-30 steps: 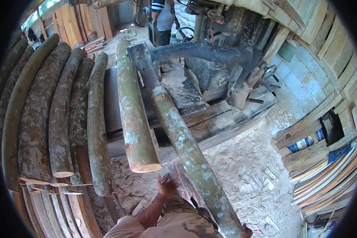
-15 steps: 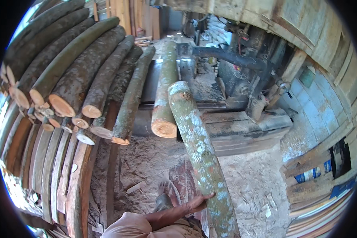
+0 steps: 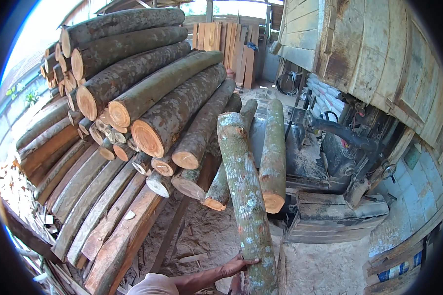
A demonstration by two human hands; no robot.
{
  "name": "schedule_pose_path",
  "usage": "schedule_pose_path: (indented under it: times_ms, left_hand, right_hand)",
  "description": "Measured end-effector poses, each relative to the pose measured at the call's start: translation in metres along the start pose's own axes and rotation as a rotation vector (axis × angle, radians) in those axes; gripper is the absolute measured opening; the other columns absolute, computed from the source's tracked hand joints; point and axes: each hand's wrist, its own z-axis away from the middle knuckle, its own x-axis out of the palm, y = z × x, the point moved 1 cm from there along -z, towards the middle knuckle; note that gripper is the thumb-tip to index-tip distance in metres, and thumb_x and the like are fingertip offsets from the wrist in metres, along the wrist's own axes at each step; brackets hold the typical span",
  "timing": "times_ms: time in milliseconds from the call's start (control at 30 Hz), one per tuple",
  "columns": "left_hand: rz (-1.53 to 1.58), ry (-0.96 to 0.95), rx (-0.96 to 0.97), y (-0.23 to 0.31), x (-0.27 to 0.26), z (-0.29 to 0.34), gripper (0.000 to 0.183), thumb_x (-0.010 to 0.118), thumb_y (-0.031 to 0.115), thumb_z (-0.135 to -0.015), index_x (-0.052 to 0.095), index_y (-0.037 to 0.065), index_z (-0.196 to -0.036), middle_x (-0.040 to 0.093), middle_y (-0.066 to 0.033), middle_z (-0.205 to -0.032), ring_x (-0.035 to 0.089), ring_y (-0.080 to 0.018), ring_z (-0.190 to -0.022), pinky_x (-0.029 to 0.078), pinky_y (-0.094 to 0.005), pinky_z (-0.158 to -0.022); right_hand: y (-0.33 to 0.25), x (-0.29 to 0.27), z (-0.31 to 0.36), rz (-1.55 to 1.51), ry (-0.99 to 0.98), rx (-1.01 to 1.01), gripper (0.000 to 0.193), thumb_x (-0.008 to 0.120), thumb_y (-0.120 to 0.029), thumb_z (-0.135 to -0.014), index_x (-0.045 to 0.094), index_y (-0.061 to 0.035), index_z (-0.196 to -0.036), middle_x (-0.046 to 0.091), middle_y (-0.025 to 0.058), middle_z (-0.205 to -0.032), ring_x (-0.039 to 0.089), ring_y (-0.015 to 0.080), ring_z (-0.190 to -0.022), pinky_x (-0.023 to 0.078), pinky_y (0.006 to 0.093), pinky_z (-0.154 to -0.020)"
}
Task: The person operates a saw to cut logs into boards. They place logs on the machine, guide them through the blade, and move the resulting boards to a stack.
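Observation:
A long round log [image 3: 245, 196] with greenish bark and pale blotches stands steeply across the middle of the view, its far end raised. My left hand [image 3: 237, 266] grips its near part from the left side, thumb lying over the bark and the other fingers hidden beneath. The log's lower end runs out at the bottom edge. My right hand does not show. Just to the right, a second log [image 3: 272, 157] lies on the dark metal bed of a machine [image 3: 305, 157], its cut end toward me.
At the left rises a large stack of logs [image 3: 152, 93], with half-sawn timbers [image 3: 108, 211] beneath. A wooden box-like base [image 3: 342, 216] fronts the machine, which has a dark curved arm [image 3: 344, 132]. Planks [image 3: 226, 44] lean at the back. Sawdust and wood scraps cover the floor [image 3: 320, 265].
The view has tilted up and turned left. The held log's far end has swung left, away from the log on the machine, and now overlaps the stack's edge. My left hand keeps its grip.

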Motion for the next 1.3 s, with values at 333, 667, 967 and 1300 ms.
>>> schedule_pose_path:
  times_ms: [333, 667, 967, 1300]
  left_hand:
    - [0.044, -0.025, 0.959, 0.375, -0.051, 0.022, 0.054, 0.052, 0.012, -0.087, 0.030, 0.006, -0.137, 0.051, -0.0100, -0.119, 0.052, -0.0183, -0.106, 0.044, -0.0339, -0.087]
    - [-0.627, 0.816, 1.635, 0.428, -0.091, 0.194, 0.061, 0.056, 0.011, -0.086, 0.027, 0.009, -0.140, 0.037, -0.0139, -0.138, 0.037, -0.0233, -0.126, 0.031, -0.0355, -0.103]
    - [-0.917, 1.421, 1.542, 0.467, -0.232, 0.216, 0.069, 0.037, 0.028, -0.096, -0.003, -0.007, -0.139, 0.001, -0.0227, -0.148, 0.002, -0.0283, -0.138, 0.003, -0.0326, -0.111]
    - [-0.902, 1.302, 1.433, 0.473, -0.311, 0.208, 0.057, 0.039, 0.024, -0.096, 0.015, -0.003, -0.140, 0.022, -0.0229, -0.143, 0.029, -0.0299, -0.130, 0.025, -0.0337, -0.106]
  right_hand:
    - [-0.199, 0.005, 0.010, -0.581, -0.111, -0.304, 0.041, 0.051, -0.038, -0.090, 0.064, 0.0001, -0.088, 0.062, 0.0055, -0.073, 0.056, 0.0119, -0.058, 0.043, 0.0274, -0.051]
    - [-0.628, 0.108, 0.011, -0.871, -0.503, -0.701, 0.034, 0.059, -0.028, -0.083, 0.058, 0.0021, -0.099, 0.061, 0.0078, -0.079, 0.059, 0.0132, -0.056, 0.046, 0.0205, -0.041]
    - [-0.787, 0.317, 0.116, -0.714, -1.143, -0.722, 0.025, 0.057, -0.017, -0.084, 0.057, 0.0060, -0.093, 0.062, 0.0145, -0.081, 0.062, 0.0199, -0.059, 0.055, 0.0298, -0.048]
    - [-0.698, 0.288, 0.105, -0.789, -0.734, -1.519, 0.019, 0.060, -0.011, -0.079, 0.065, 0.0037, -0.089, 0.066, 0.0138, -0.069, 0.061, 0.0175, -0.052, 0.050, 0.0309, -0.053]
